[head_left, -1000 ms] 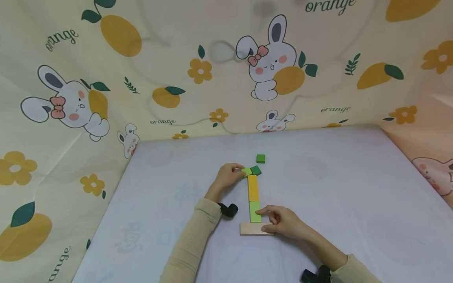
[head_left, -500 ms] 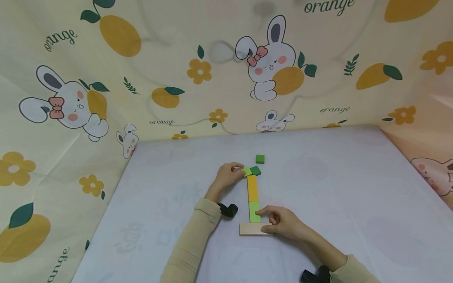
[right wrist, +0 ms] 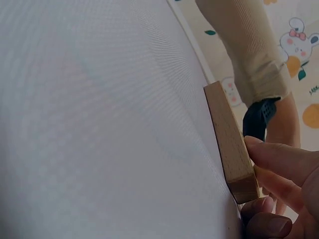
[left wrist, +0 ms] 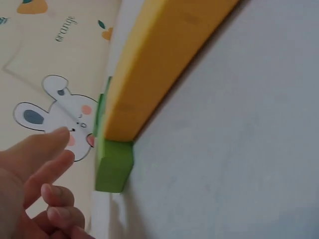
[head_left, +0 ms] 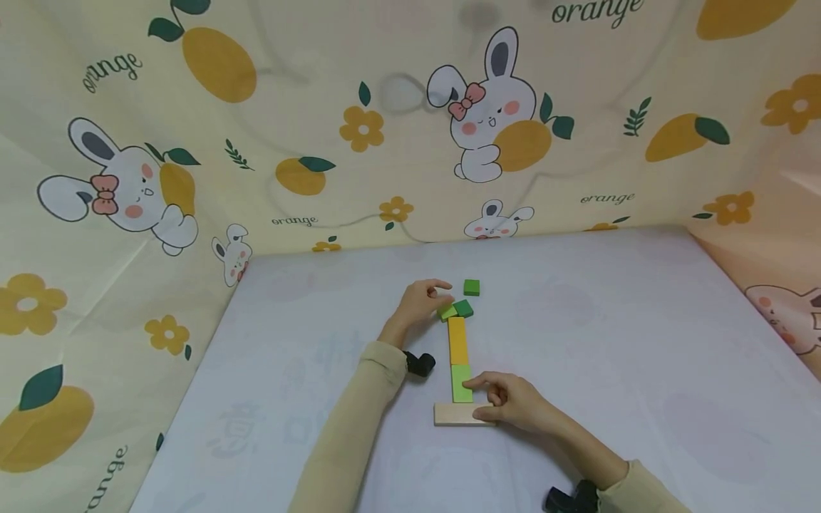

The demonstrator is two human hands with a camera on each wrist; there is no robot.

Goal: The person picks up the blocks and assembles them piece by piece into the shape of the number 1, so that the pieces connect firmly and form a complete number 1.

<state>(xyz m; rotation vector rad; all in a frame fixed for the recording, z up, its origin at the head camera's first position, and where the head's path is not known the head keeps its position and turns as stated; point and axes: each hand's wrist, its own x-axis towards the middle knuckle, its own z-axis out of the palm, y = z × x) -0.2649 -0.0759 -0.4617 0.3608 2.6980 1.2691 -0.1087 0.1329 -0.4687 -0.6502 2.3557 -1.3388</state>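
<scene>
In the head view, my left hand [head_left: 420, 303] is beside the small light green block [head_left: 447, 311], thumb and index finger parted. The left wrist view shows that hand's fingers [left wrist: 60, 196] apart from the green block [left wrist: 114, 167]. A dark green block [head_left: 463, 308] lies tilted against the light green one. Below them a long yellow block [head_left: 458, 340] and a light green rectangular block [head_left: 461, 385] form a line down to a plain wooden block [head_left: 454, 415]. My right hand [head_left: 519, 405] holds the wooden block's right end, thumb on it, index fingertip at the rectangular green block.
A loose green square block [head_left: 471, 288] lies just beyond the line. The white table surface [head_left: 609, 342] spreads around the blocks. A patterned cloth wall [head_left: 385, 128] with rabbits and oranges borders it at the back and sides. Each wrist wears a black camera [head_left: 420, 364].
My left hand has let go of the small light green block and moved slightly up and away, its fingers spreading. My right hand stays in place; the blocks look almost unmoved.
</scene>
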